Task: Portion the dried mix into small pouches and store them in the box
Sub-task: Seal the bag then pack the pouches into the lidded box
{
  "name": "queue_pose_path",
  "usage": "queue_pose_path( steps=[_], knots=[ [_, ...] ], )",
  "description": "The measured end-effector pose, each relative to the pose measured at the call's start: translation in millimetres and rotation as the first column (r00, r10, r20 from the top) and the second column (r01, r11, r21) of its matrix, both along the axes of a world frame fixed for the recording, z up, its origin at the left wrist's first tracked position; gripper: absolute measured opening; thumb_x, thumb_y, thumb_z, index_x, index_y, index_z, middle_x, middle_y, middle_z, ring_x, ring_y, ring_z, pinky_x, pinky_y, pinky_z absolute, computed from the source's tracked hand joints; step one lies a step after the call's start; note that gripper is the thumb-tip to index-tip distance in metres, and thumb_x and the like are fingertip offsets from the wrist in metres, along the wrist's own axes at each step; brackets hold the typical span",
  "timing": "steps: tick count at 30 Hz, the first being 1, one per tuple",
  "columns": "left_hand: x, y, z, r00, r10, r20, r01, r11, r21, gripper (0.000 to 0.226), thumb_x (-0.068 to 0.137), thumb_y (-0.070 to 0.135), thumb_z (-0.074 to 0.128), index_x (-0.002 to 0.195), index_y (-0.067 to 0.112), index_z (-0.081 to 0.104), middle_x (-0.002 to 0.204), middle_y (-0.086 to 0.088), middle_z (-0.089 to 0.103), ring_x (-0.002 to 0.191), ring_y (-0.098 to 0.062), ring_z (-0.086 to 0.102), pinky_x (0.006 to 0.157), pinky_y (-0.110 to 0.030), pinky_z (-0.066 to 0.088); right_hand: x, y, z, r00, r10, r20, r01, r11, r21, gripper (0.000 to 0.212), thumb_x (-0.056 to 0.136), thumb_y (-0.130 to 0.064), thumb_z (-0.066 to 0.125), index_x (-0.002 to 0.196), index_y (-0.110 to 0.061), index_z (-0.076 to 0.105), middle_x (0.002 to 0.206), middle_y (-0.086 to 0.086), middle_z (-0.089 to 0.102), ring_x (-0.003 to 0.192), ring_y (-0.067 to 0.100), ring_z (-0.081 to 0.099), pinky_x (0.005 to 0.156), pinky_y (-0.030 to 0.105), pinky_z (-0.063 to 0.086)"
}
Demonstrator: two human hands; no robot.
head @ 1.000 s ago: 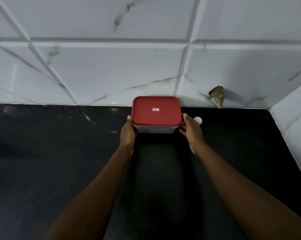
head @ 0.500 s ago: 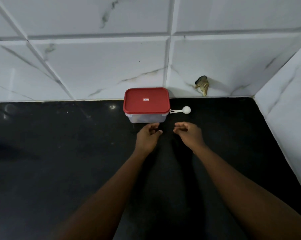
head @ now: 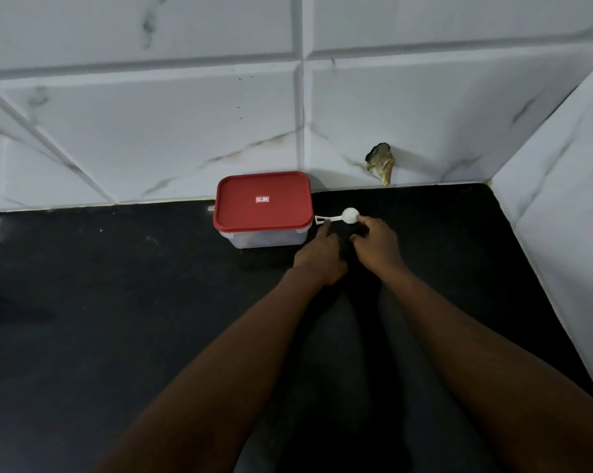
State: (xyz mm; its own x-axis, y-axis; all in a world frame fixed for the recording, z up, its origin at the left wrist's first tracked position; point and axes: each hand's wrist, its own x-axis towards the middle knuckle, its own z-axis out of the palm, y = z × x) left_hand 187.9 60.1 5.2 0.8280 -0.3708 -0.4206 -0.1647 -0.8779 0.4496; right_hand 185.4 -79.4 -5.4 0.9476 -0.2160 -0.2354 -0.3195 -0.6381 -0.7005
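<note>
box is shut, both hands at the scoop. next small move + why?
Probably pinch the white scoop with the right hand and lift it off the counter. Its fingers already reach the bowl end, and the left hand points at the handle. The box sits lidded by the wall, so the scoop looks like the last loose item.

Bare counter leftward; box, spoon against wall.

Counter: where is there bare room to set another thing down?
Left of the box, the black counter lies bare to the wall. So does the right corner. Crowded just right of the box: the white scoop, left hand and right hand.
</note>
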Motion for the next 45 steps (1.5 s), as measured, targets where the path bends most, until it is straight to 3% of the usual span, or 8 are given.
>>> queue_pose_path(
  steps=[4,7,12,15,19,26,30,45],
  knots=[
    [17,-8,-14,0.999,-0.051,0.002,0.05,0.995,0.091,0.049,0.096,0.032,0.062,0.143,0.02,0.054,0.169,-0.012,0.023,0.158,-0.029,0.019,0.113,-0.053,0.043,10,-4,-7,0.998,0.063,-0.002,-0.063,0.997,-0.049,0.056,0.095,-0.016,0.062,0.15,-0.015,0.049,0.155,0.006,0.046,0.143,0.029,0.041,0.119,0.046,0.034],
    [21,-12,-11,1.0,-0.025,-0.002,0.026,0.994,0.102,0.045,0.096,0.031,0.062,0.139,0.017,0.056,0.162,-0.013,0.034,0.149,-0.031,0.036,0.11,-0.051,0.046,15,-5,-7,0.991,0.115,-0.069,-0.123,0.982,-0.144,0.055,0.099,-0.026,0.059,0.152,-0.022,0.044,0.159,0.0,0.041,0.144,0.031,0.034,0.118,0.054,0.028],
    [11,-14,-9,0.997,0.03,0.064,-0.034,0.997,0.064,0.049,0.092,0.028,0.068,0.137,0.013,0.054,0.145,-0.01,0.047,0.128,-0.03,0.053,0.098,-0.046,0.053,27,-4,-6,0.975,0.189,-0.114,-0.209,0.958,-0.195,0.052,0.103,-0.029,0.052,0.153,-0.026,0.041,0.161,-0.004,0.037,0.144,0.031,0.03,0.115,0.053,0.022],
    [6,-14,-10,0.992,0.024,0.126,-0.026,0.999,0.021,0.07,0.089,0.027,0.072,0.152,0.016,0.042,0.163,-0.009,0.031,0.143,-0.034,0.042,0.106,-0.052,0.049,34,-4,-6,0.972,0.211,-0.103,-0.228,0.951,-0.208,0.05,0.103,-0.03,0.052,0.152,-0.026,0.043,0.161,-0.007,0.037,0.143,0.03,0.031,0.114,0.052,0.022],
    [7,-15,-6,0.997,0.053,0.056,-0.058,0.995,0.086,0.087,0.094,0.029,0.07,0.164,0.023,0.019,0.173,-0.011,0.002,0.154,-0.036,0.025,0.109,-0.053,0.045,41,-7,-8,0.953,0.285,-0.102,-0.302,0.919,-0.253,0.051,0.103,-0.031,0.054,0.152,-0.024,0.044,0.162,-0.01,0.035,0.144,0.03,0.031,0.114,0.055,0.024],
    [7,-20,-14,0.995,0.089,0.053,-0.093,0.993,0.074,0.078,0.091,0.032,0.071,0.157,0.016,0.032,0.163,-0.011,0.027,0.136,-0.035,0.05,0.1,-0.051,0.053,56,-16,-9,0.914,0.396,-0.091,-0.406,0.874,-0.266,0.052,0.103,-0.029,0.054,0.153,-0.026,0.043,0.163,-0.011,0.033,0.145,0.028,0.032,0.114,0.053,0.025],
    [6,-24,-16,0.993,0.081,0.088,-0.087,0.994,0.068,0.069,0.09,0.034,0.072,0.15,0.014,0.043,0.153,-0.009,0.039,0.129,-0.033,0.053,0.097,-0.049,0.054,62,-16,-9,0.895,0.435,-0.102,-0.446,0.855,-0.265,0.052,0.104,-0.022,0.051,0.155,-0.028,0.041,0.164,-0.011,0.031,0.146,0.028,0.03,0.117,0.056,0.02],
    [-3,-16,1,0.979,0.102,0.178,-0.103,0.995,-0.005,0.049,0.093,0.03,0.067,0.137,0.012,0.056,0.153,-0.008,0.042,0.127,-0.03,0.057,0.091,-0.047,0.056,51,-20,1,0.917,0.398,-0.007,-0.386,0.885,-0.261,0.06,0.098,-0.008,0.05,0.153,-0.027,0.043,0.162,-0.014,0.034,0.144,0.024,0.034,0.116,0.054,0.025]
  ],
)
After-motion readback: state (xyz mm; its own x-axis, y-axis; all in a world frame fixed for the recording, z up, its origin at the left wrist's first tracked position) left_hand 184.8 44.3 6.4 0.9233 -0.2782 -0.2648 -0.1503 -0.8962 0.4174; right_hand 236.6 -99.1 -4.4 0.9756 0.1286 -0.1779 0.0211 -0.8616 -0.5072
